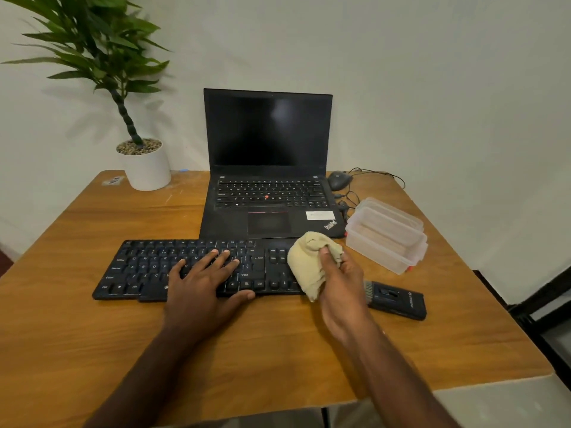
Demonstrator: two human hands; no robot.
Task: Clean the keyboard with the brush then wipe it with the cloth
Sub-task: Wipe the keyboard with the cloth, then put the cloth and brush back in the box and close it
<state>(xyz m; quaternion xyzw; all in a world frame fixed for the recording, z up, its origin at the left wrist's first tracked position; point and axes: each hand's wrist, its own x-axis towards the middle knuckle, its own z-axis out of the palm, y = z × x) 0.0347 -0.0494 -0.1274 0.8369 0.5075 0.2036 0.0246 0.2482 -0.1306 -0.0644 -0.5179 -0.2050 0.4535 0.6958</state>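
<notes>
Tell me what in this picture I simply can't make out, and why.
Head view:
- Right end of the keyboard: hidden behind the cloth that the right hand grips.
- Keys under the left hand: covered by its palm and fingers.
- Brush bristles: partly hidden by the right hand.
- Laptop screen: dark, nothing readable.
- Plant: cut off by the top and left edges.

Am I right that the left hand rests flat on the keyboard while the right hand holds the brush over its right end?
Not quite: in the head view the right hand holds the cloth, not the brush, which lies on the table. The left hand does rest flat on the keyboard.
</notes>
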